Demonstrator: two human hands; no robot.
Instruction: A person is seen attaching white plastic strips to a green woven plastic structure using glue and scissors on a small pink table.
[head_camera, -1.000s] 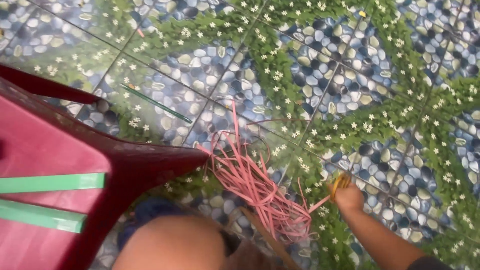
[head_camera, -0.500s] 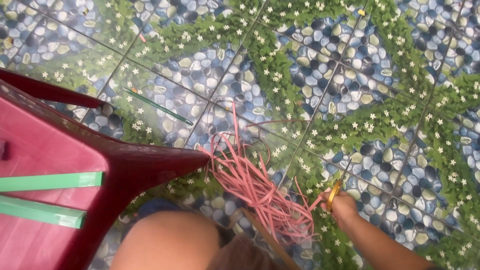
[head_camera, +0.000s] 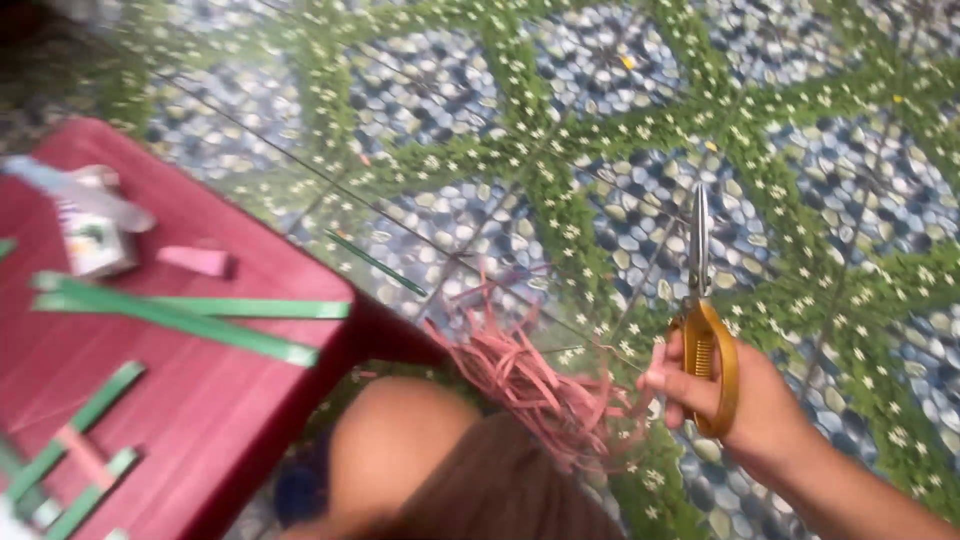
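Knee (head_camera: 400, 450) fills the bottom edge, the person's own, beside a dark red plastic table (head_camera: 200, 420) strewn with green paper strips (head_camera: 190, 318). Right hand (head_camera: 740, 400) is closed through the yellow handles of scissors (head_camera: 700, 300), blades together and pointing away. Pink paper strips (head_camera: 530, 380) lie bunched just beside it on the pebble-patterned floor tiles (head_camera: 600, 100). Left hand is out of sight.

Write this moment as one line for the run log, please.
right hand: holds scissors, blades shut | left hand: not in view | pink strips: on tiled floor | green strips: on red table
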